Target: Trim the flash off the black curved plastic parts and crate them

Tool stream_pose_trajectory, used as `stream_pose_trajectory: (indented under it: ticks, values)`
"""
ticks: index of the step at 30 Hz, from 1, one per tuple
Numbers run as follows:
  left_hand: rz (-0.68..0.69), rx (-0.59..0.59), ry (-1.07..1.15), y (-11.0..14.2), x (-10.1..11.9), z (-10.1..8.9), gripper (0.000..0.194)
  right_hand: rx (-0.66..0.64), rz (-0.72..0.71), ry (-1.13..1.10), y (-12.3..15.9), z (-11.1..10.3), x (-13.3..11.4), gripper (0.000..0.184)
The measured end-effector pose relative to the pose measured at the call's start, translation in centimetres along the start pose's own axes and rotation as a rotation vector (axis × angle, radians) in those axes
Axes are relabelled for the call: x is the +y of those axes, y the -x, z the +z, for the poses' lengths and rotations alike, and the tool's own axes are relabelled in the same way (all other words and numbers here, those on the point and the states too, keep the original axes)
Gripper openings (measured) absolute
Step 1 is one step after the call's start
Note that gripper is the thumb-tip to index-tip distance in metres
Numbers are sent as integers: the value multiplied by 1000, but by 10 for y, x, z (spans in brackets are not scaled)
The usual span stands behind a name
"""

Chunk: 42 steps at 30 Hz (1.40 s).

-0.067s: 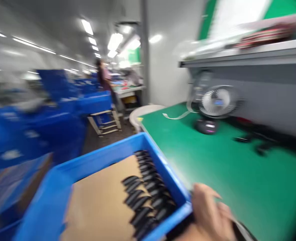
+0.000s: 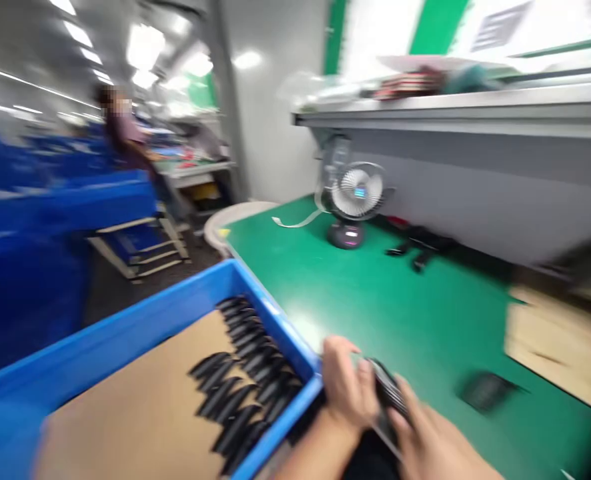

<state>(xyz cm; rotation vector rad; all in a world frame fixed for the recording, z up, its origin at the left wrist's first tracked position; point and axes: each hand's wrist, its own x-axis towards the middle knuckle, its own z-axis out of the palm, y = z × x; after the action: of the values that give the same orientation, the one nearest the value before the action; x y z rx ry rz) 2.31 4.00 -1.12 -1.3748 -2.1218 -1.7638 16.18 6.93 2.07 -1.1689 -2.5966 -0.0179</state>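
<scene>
Blue plastic tote [image 2: 125,337] at 8 o'clock, rows of black pieces [image 2: 245,380] inside; left hand [image 2: 348,380] and right hand [image 2: 438,433] closed on one black ribbed piece [image 2: 388,393] at 5 o'clock, above green worktop [image 2: 425,307].

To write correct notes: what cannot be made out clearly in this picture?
Head view:
- Dark object: the left hand and right hand cover part of it, and blur hides its form.
- Black parts in the blue tray: blur hides their shape; the bottom edge cuts off the tray.
- Dark flat item on the green mat: too blurred to name.
</scene>
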Motion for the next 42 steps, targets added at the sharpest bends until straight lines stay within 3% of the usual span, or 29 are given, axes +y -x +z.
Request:
stream_pose_trajectory:
  ticks: [2, 4, 10, 16, 27, 42]
  values:
    - [82, 53, 106, 0, 3, 31, 27, -99, 78, 103, 18, -14, 25, 37]
    - [108, 85, 140, 1, 3, 44, 21, -171, 106, 132, 26, -22, 32, 42]
    - [155, 151, 100, 3, 1, 42, 17, -221, 129, 107, 18, -32, 15, 45]
    - [183, 183, 135, 6, -3, 52, 19, -139, 126, 281, 37, -25, 4, 62]
    - [165, 156, 81, 7, -3, 52, 20, -333, 300, 52, 22, -39, 12, 44]
    - [158, 138, 48, 6, -1, 51, 19, -351, 318, 40, 19, -42, 13, 45]
